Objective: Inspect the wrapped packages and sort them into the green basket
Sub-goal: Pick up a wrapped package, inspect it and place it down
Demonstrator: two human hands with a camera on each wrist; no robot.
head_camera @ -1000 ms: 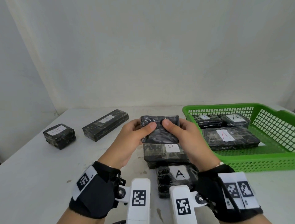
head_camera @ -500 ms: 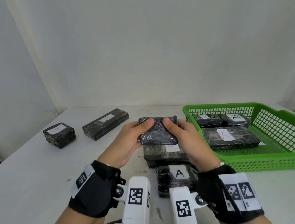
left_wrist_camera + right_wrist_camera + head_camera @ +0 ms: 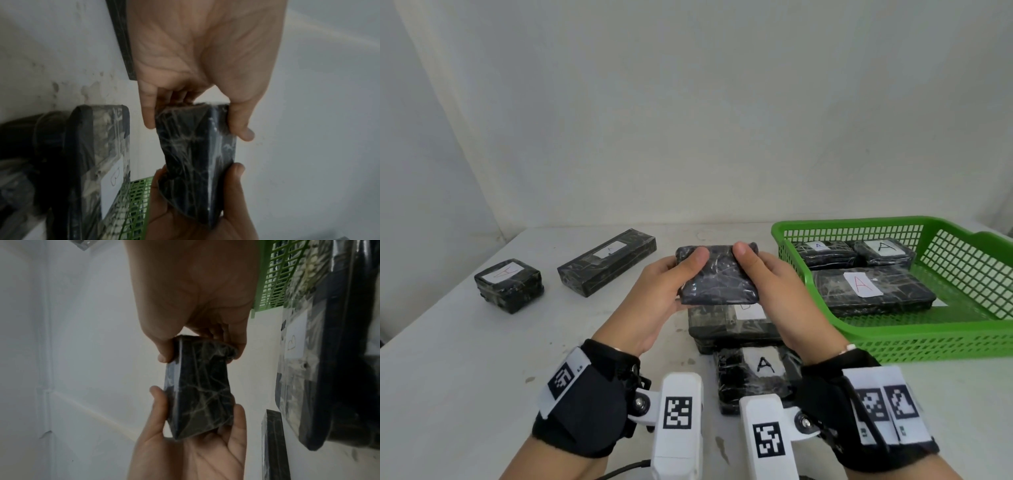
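Note:
Both hands hold a small black wrapped package [image 3: 717, 279] above the table centre, with no label on the face toward me. My left hand [image 3: 664, 291] grips its left end, thumb on top. My right hand [image 3: 774, 291] grips its right end the same way. In the left wrist view the package [image 3: 195, 162] sits between thumb and fingers; the right wrist view shows the package [image 3: 199, 394] likewise. The green basket [image 3: 928, 339] stands at the right and holds three packages labelled A [image 3: 866, 286].
Under the hands lie a larger labelled package [image 3: 736, 325] and a package marked A [image 3: 753, 373]. At the left sit a small labelled package [image 3: 508, 284] and a long one [image 3: 607, 262]. A white wall rises behind the table.
The held package has been raised slightly and tilted, so its broad unlabelled face now turns more toward me. Both hands kept their grip.

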